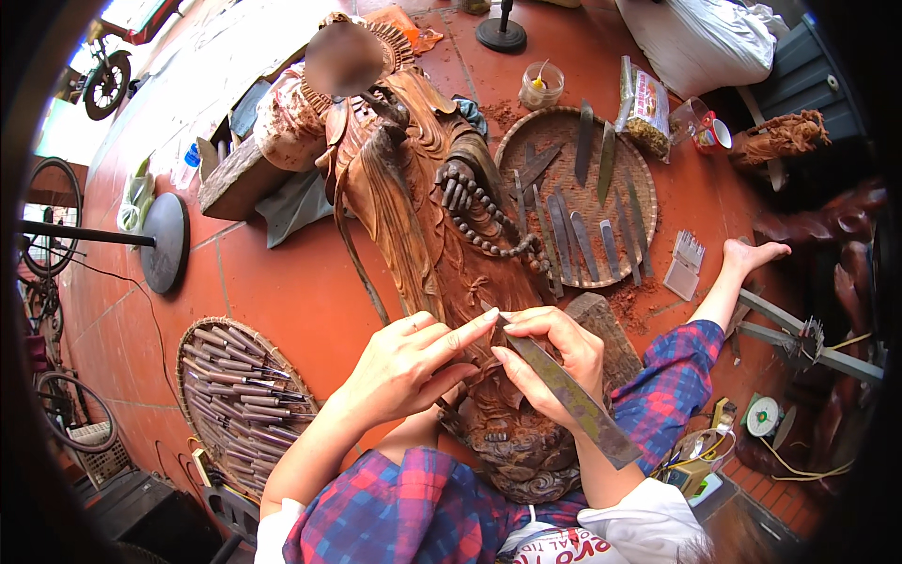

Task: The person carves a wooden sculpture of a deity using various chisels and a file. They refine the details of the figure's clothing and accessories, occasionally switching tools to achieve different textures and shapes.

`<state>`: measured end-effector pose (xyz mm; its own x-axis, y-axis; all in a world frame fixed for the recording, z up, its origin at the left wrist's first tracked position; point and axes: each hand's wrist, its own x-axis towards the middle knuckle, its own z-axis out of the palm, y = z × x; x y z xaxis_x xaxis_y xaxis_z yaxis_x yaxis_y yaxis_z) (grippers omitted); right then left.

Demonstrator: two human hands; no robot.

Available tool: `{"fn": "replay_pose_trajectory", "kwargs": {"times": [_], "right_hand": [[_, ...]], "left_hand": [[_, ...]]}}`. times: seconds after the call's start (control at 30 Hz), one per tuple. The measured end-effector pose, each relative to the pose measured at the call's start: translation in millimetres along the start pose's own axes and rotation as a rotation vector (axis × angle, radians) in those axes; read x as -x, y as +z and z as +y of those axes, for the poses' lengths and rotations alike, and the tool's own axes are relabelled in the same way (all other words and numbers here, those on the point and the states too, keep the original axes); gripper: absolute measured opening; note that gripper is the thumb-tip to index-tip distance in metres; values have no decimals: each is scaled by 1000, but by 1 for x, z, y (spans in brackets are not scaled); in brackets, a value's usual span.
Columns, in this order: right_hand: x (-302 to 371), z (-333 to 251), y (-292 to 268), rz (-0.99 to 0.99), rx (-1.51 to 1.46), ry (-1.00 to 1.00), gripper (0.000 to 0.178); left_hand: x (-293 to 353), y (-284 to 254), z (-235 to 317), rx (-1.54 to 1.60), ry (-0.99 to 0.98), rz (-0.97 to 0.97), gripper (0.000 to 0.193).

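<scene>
A flat steel scraper blade, long and dull greenish grey, lies slantwise over the lower part of a carved wooden statue. My right hand grips the blade between thumb and fingers, close to its upper end. My left hand reaches in from the other side. Its index finger is stretched out to the blade's tip, while the thumb stands apart below and holds nothing. The statue lies on its back, robed, with a beaded string carved across its hand. Its carved base sits between my legs.
A round woven tray at the right carries several flat blades. Another woven tray at the left is heaped with wooden-handled chisels. A wooden block lies beside the statue. Black stand bases and a lidded jar stand on the red tile floor.
</scene>
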<state>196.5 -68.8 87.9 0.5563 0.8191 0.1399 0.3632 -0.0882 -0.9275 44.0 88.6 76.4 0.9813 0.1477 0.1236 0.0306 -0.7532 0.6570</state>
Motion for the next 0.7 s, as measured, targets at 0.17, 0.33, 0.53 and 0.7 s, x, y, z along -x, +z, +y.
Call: {"fn": "replay_pose_trajectory", "kwargs": {"times": [0.17, 0.33, 0.53, 0.7], "right_hand": [[-2, -2, 3, -38, 54, -38, 21], [-2, -5, 7, -41, 65, -59, 19], [4, -2, 6, 4, 47, 28, 17], [1, -1, 5, 10, 85, 6, 14]], "left_hand": [[3, 2, -2, 44, -4, 1, 70], [6, 1, -1, 49, -11, 5, 71], [8, 1, -5, 1, 10, -23, 69], [6, 7, -3, -5, 15, -30, 66]]}}
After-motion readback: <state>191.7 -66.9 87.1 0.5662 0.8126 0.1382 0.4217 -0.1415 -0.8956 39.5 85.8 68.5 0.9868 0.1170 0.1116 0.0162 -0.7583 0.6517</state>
